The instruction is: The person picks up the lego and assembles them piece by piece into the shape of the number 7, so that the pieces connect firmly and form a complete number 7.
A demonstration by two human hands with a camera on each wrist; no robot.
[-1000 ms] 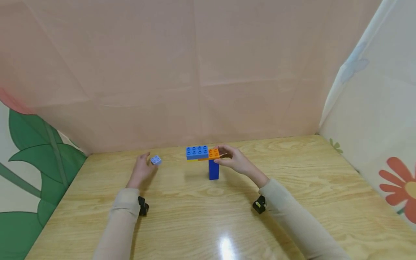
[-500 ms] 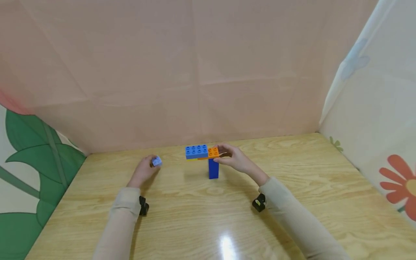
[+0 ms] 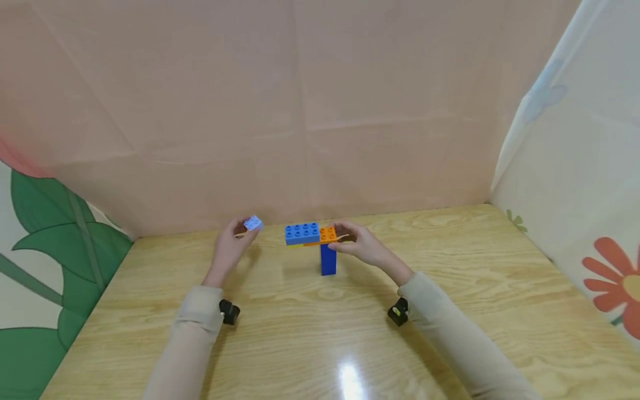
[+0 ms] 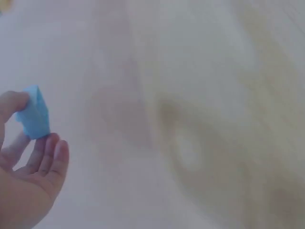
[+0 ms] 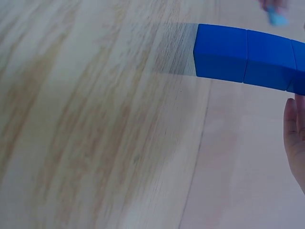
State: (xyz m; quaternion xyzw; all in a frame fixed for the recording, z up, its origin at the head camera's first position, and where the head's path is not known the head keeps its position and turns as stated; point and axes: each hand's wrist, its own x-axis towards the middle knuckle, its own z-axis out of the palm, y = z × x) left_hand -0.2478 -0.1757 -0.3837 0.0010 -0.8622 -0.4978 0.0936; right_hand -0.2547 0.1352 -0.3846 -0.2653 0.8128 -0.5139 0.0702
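Observation:
Thumb and fingers of my left hand (image 3: 229, 247) pinch a small light blue toy brick (image 3: 253, 223), raised above the back of the table; the left wrist view shows the same brick (image 4: 34, 114) between thumb and fingertips. A column of dark blue bricks (image 3: 328, 261) stands upright right of it. On top lies an orange brick (image 3: 328, 235), and a longer blue studded brick (image 3: 302, 233) juts out leftward with a thin yellow edge under it. At the orange brick's right end, my right hand (image 3: 364, 244) holds it between thumb and fingers. Stacked blue bricks (image 5: 221, 53) appear sideways in the right wrist view.
The wooden table (image 3: 300, 328) runs back to a pinkish cloth wall (image 3: 300, 139). Printed cloths with a leaf (image 3: 50, 222) and a flower (image 3: 612, 266) flank the left and right sides. A black camera (image 3: 399, 312) is on the right wrist.
My left hand has closed its fingers on the small light blue brick, then lifted it off the table and moved it rightward. The right hand and the brick structure have stayed in place.

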